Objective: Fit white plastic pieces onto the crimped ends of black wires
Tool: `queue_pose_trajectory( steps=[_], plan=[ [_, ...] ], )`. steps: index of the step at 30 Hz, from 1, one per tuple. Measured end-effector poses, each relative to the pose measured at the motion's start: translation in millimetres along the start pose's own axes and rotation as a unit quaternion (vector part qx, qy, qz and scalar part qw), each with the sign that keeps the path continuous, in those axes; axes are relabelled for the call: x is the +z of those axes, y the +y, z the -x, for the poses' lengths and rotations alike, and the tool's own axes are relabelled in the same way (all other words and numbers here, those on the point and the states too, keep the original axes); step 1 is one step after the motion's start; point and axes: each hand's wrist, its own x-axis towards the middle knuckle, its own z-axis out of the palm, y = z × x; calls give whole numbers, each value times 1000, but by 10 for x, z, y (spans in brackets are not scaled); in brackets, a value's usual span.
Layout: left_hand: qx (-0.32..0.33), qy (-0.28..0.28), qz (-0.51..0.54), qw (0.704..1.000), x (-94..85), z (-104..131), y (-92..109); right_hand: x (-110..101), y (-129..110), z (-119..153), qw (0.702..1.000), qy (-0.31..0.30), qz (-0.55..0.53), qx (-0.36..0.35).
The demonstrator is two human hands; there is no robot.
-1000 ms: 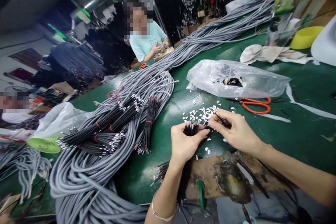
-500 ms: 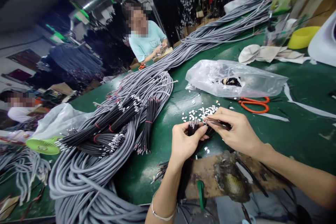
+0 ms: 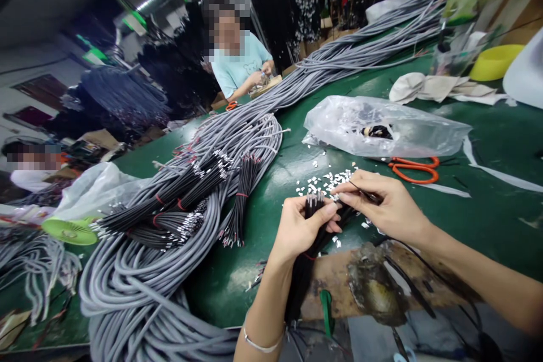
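My left hand (image 3: pixel 303 223) is closed round a bundle of black wires (image 3: pixel 313 209). Their silvery tips stick up above the thumb, and the rest of the bundle hangs toward the table's near edge. Close beside it, my right hand (image 3: pixel 382 201) pinches a thin black wire (image 3: pixel 365 192), whose end is near the left fingertips; what lies right at the pinch is too small to make out. Many small white pieces (image 3: pixel 326 181) are scattered on the green table (image 3: pixel 479 226) just beyond both hands.
Below the hands lies a stained wooden board (image 3: pixel 331 271) with a green clip (image 3: pixel 326 311). Orange-handled scissors (image 3: pixel 413 171) lie by a clear plastic bag (image 3: pixel 382 124). Grey cables (image 3: pixel 178 300) and tied black wire bundles (image 3: pixel 241 198) fill the left. A co-worker (image 3: pixel 241 68) sits across the table.
My right hand has turned slightly, and the black wire in it now shows as a thin line trailing down past the wrist. My left hand keeps its hold on the bundle.
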Motion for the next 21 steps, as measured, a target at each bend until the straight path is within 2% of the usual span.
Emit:
queue_pose_trajectory(
  steps=[4,9,13,17,19,21],
  plan=[
    [-6,-1,9,1000,-1,4,16,-2,-4,5,1000,-6,10,-21],
    [-7,-9,-35,999,29,-13,8,21,29,44,998,-32,56,-24],
    [-21,34,-26,999,77,-44,-39,39,13,51,997,-41,65,-7],
    [-17,64,-17,998,99,-54,-88,61,-4,44,998,-21,40,46],
    [-12,51,-18,998,98,-49,-100,66,7,46,997,-16,21,70],
    [-5,15,-17,1000,96,-41,-106,62,23,51,997,-8,9,82]
  ],
)
